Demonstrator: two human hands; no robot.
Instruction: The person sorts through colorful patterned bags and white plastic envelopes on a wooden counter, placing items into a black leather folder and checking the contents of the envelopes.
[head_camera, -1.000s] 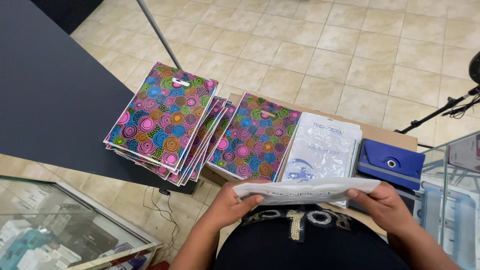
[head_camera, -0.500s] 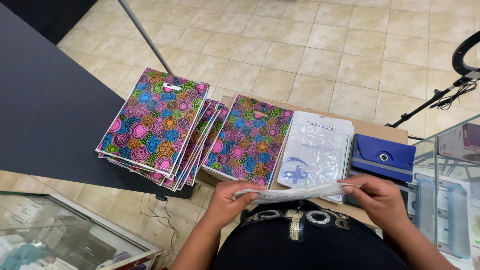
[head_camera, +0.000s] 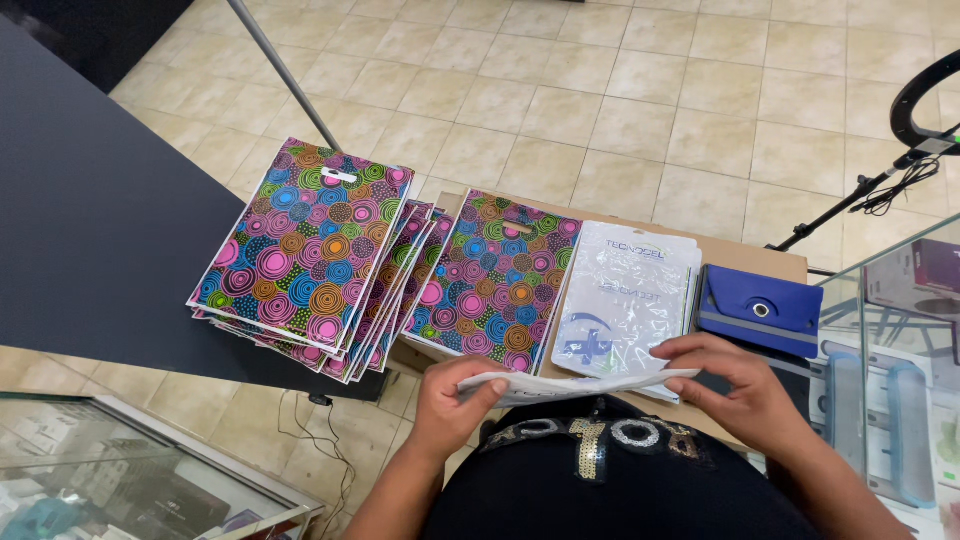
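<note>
My left hand (head_camera: 452, 400) and my right hand (head_camera: 742, 382) hold a flat white plastic bag (head_camera: 575, 385) by its two ends, level, close to my body. Just beyond it lies a stack of white plastic bags with blue print (head_camera: 628, 305) on a cardboard surface (head_camera: 750, 255). A stack of colourful circle-patterned bags (head_camera: 495, 285) lies to the left of that. A bigger, fanned pile of the same patterned bags (head_camera: 305, 250) rests on the dark counter (head_camera: 90, 230).
A blue tablet case (head_camera: 760, 308) sits right of the white bags. Glass display cases stand at lower left (head_camera: 120, 480) and at the right (head_camera: 900, 380). A black stand with cables (head_camera: 880, 185) is on the tiled floor.
The white bag has dropped slightly closer to my body and my right hand's fingers have shifted on top of it. The view has tilted a little.
</note>
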